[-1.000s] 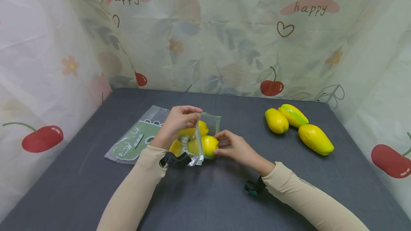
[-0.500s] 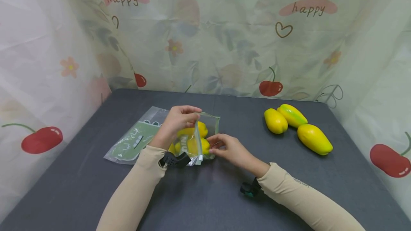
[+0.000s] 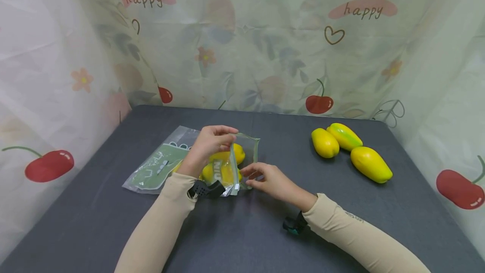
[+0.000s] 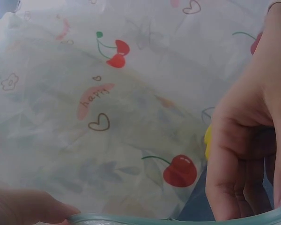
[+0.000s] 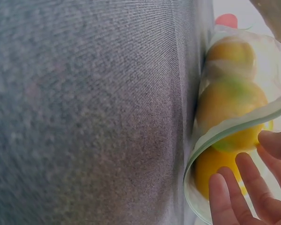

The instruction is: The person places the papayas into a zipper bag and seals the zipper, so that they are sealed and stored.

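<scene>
Head view: left hand (image 3: pixel 211 143) pinches the bag (image 3: pixel 161 168), likely limp, best held by its rim; just past the loosely spread right hand (image 3: pixel 270 179), fruit (image 5: pixel 208 168) looks firm, slippery.

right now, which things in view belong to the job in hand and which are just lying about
In the job:
- clear bag, edge pinched by the left hand
- yellow fruits inside
- right hand, at the bag's mouth

Apparently just lying about:
- three loose yellow fruits, untouched, though possibly meant for the bag
</scene>
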`<move>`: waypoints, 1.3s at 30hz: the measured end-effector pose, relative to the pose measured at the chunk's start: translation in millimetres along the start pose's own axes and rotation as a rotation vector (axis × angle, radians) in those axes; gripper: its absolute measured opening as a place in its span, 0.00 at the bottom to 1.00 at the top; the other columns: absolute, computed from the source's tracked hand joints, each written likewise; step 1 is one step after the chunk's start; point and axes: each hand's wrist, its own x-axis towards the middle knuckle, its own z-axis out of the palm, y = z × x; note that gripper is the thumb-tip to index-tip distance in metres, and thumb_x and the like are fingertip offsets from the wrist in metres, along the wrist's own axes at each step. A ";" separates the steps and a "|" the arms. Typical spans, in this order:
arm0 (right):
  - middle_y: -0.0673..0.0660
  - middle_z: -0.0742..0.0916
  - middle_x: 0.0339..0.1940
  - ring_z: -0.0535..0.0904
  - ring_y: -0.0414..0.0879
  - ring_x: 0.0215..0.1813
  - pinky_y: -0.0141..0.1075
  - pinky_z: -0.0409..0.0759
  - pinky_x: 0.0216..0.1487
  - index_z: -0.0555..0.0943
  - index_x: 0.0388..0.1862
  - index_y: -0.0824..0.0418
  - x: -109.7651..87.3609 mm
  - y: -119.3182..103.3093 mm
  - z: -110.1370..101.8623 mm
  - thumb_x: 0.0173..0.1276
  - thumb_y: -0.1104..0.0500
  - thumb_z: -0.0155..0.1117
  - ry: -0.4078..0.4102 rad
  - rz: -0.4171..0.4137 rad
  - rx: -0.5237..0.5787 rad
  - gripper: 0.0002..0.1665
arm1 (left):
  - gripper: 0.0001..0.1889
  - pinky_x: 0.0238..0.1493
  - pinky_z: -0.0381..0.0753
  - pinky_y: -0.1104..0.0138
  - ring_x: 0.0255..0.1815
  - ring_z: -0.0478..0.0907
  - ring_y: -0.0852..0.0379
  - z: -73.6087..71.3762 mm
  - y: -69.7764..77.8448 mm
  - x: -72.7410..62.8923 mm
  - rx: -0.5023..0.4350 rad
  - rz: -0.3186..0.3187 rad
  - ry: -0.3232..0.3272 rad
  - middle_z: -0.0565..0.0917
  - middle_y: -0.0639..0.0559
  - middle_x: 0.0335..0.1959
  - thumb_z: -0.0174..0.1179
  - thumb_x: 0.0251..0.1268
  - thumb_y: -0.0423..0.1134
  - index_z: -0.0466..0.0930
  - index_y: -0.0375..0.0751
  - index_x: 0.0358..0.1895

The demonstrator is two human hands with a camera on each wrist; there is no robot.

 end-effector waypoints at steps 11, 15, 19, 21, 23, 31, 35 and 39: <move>0.53 0.84 0.54 0.82 0.48 0.52 0.40 0.81 0.54 0.80 0.56 0.58 -1.2 0.7 -0.8 0.67 0.61 0.64 -0.017 0.025 -0.002 0.18 | 0.15 0.44 0.83 0.65 0.36 0.77 0.54 0.4 -0.9 -1.3 0.016 0.007 0.010 0.81 0.39 0.50 0.61 0.62 0.33 0.82 0.35 0.51; 0.54 0.84 0.55 0.82 0.48 0.52 0.41 0.81 0.54 0.80 0.57 0.58 -3.6 1.2 -5.1 0.68 0.60 0.63 -0.007 0.023 -0.011 0.19 | 0.15 0.43 0.82 0.66 0.36 0.76 0.53 0.4 0.0 -1.2 0.020 0.008 0.010 0.81 0.38 0.50 0.60 0.62 0.33 0.82 0.34 0.52; 0.55 0.84 0.55 0.81 0.50 0.52 0.43 0.81 0.54 0.80 0.57 0.59 -5.4 2.4 -12.1 0.68 0.61 0.63 0.015 0.024 -0.020 0.19 | 0.16 0.43 0.82 0.66 0.36 0.76 0.53 0.7 1.2 -1.7 0.023 0.018 0.010 0.82 0.41 0.48 0.60 0.62 0.33 0.81 0.33 0.53; 0.55 0.84 0.55 0.81 0.50 0.52 0.44 0.80 0.54 0.80 0.58 0.59 -6.4 2.2 -16.5 0.68 0.61 0.62 0.026 0.037 -0.019 0.19 | 0.16 0.43 0.83 0.66 0.35 0.75 0.54 0.9 1.4 -1.8 0.022 0.019 0.010 0.81 0.41 0.48 0.60 0.62 0.33 0.81 0.33 0.53; 0.56 0.84 0.56 0.81 0.50 0.53 0.44 0.80 0.54 0.80 0.58 0.59 -7.8 2.1 -21.3 0.69 0.61 0.62 0.036 0.053 -0.018 0.19 | 0.15 0.42 0.83 0.66 0.35 0.75 0.54 1.0 1.5 -1.7 0.021 0.016 0.011 0.81 0.39 0.49 0.60 0.62 0.33 0.82 0.33 0.52; 0.57 0.84 0.55 0.81 0.49 0.54 0.45 0.80 0.54 0.80 0.56 0.54 -15.7 6.3 -46.4 0.68 0.58 0.63 0.126 0.087 -0.018 0.17 | 0.13 0.41 0.83 0.67 0.34 0.76 0.54 0.5 -0.6 0.2 0.015 0.015 0.014 0.82 0.46 0.41 0.61 0.62 0.33 0.83 0.35 0.50; 0.55 0.84 0.55 0.81 0.50 0.54 0.44 0.82 0.52 0.80 0.55 0.52 -19.9 11.4 -63.0 0.68 0.55 0.64 0.194 0.097 -0.024 0.17 | 0.13 0.41 0.83 0.67 0.35 0.76 0.54 0.0 -0.4 -0.4 0.018 0.017 0.013 0.82 0.48 0.41 0.61 0.62 0.33 0.83 0.36 0.49; 0.56 0.83 0.56 0.80 0.52 0.54 0.44 0.82 0.51 0.79 0.57 0.53 -25.0 16.6 -80.5 0.69 0.54 0.63 0.275 0.113 -0.014 0.18 | 0.14 0.42 0.83 0.67 0.35 0.76 0.54 0.5 0.6 -1.1 0.016 0.017 0.004 0.82 0.48 0.41 0.60 0.63 0.33 0.82 0.34 0.51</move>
